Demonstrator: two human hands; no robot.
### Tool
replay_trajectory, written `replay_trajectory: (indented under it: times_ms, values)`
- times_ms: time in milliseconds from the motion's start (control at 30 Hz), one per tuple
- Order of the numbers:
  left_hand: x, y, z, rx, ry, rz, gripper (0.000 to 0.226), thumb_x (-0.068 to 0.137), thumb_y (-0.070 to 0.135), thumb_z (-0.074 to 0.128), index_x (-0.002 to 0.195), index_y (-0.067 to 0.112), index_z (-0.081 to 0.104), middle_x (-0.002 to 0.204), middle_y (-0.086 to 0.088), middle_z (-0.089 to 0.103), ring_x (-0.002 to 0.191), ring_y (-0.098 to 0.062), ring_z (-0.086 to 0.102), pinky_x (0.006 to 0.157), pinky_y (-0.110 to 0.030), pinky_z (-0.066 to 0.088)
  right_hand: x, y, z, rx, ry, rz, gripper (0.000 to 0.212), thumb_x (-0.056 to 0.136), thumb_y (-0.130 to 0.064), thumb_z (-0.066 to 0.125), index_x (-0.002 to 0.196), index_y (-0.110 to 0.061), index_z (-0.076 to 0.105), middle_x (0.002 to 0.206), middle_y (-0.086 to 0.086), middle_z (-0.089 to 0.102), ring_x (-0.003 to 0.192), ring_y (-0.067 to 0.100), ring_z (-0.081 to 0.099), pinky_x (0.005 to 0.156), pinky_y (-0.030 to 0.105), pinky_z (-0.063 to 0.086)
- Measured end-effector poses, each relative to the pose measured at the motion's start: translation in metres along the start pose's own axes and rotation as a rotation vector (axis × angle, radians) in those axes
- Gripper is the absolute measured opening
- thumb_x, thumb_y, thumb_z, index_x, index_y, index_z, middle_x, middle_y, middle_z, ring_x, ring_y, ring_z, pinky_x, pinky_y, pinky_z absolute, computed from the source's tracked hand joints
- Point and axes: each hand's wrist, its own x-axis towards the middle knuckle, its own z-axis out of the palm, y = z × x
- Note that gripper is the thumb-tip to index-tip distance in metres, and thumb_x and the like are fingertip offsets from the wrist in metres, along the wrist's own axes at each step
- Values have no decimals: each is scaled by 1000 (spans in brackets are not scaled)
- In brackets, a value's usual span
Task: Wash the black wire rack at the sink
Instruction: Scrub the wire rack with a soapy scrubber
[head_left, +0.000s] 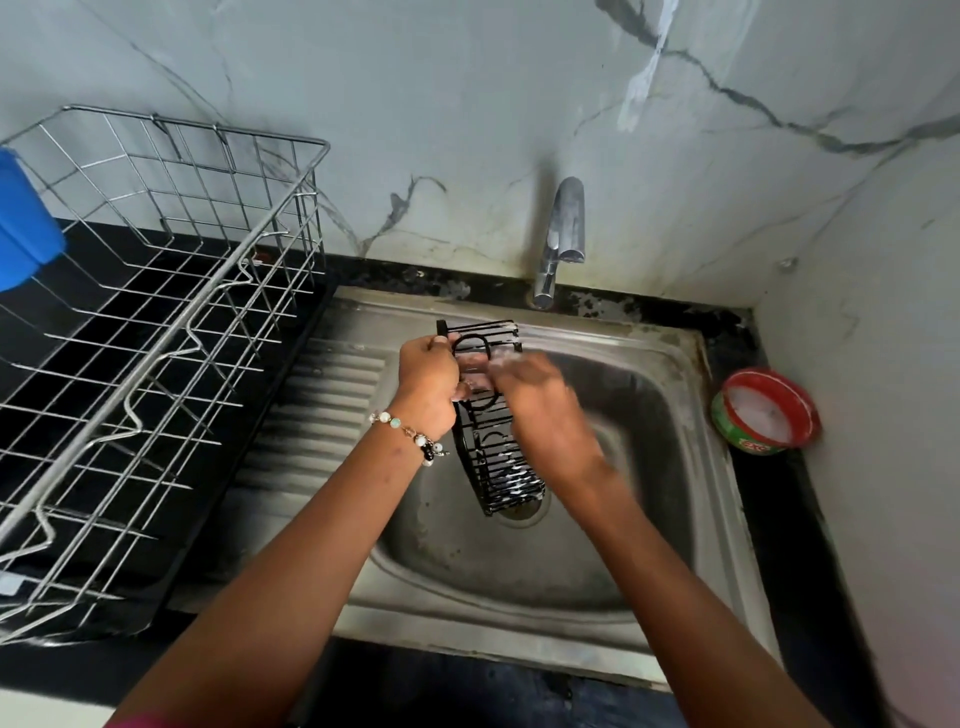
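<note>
While left hand (428, 382) fingers grip black wire rack (493, 415) over sink (649, 597), blurred right hand (540, 410) grip unclear.

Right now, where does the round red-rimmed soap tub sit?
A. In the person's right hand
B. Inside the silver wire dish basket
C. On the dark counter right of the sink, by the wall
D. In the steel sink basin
C: the round red-rimmed soap tub stands on the dark counter right of the steel sink, beside the wall, apart from both hands.
</note>
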Motion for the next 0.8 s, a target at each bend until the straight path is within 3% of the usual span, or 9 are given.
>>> replay_trajectory:
  times_ms: [100,200,267,333,367,533,600,700,800]
  values:
    - [3,-6,-5,45,-3,-15,21,105,15,32,99,11,52,67,-10,62,33,-10,54,30,-12,26,-23,-4,3,63,-14,-105,54,75,-2,26,108,3,68,101,15,70,94,25,63,78,28,55]
    - [-4,-7,-7,95,-83,-17,24,106,18,31,97,12,52,71,-14,64,40,-19,60,28,-12,24,-12,13,2,131,86,103,36,87,3,38,109,5,67,95,3,64,87,-10,57,79,2,41]
    - [-9,-5,-5,110,-131,-30,23,106,18,30,98,10,51,69,-14,64,45,-28,64,27,-14,21,11,27,-2,122,127,210,43,77,23,48,111,3,67,99,11,69,94,4,64,86,17,49]
    - [-12,-2,-6,105,-152,-38,22,107,18,29,101,9,49,69,-13,63,43,-29,65,27,-15,20,33,35,0,73,119,108,57,68,30,51,112,-2,68,106,17,70,98,28,64,87,37,54]
    - [-12,-1,-5,114,-162,-37,22,107,18,30,100,9,49,69,-13,63,41,-27,65,27,-15,19,43,38,1,55,84,107,58,68,29,52,113,-3,68,108,18,69,99,32,61,87,39,53]
    - [-18,2,-1,150,-189,-8,25,106,17,31,98,9,53,67,-13,62,37,-24,60,27,-15,20,63,41,-4,67,-110,174,54,78,21,52,122,-9,63,119,22,61,109,32,60,100,34,46]
    - [-17,3,0,123,-195,-15,26,106,17,30,95,8,53,71,-14,57,39,-24,58,26,-13,21,52,39,-10,11,-142,95,51,77,21,52,119,-4,63,112,22,61,104,34,58,94,35,46]
    - [-11,3,4,114,-154,-19,24,106,15,31,99,6,52,66,-13,60,35,-23,59,26,-13,22,26,29,-15,32,-41,-10,32,75,17,50,99,7,69,92,23,66,90,37,57,80,44,47]
    - [-2,5,7,54,-88,-43,21,104,10,30,97,5,50,56,-11,63,29,-16,54,26,-12,21,-4,13,-11,1,64,-30,36,72,7,46,98,3,71,89,17,71,84,32,61,64,36,55]
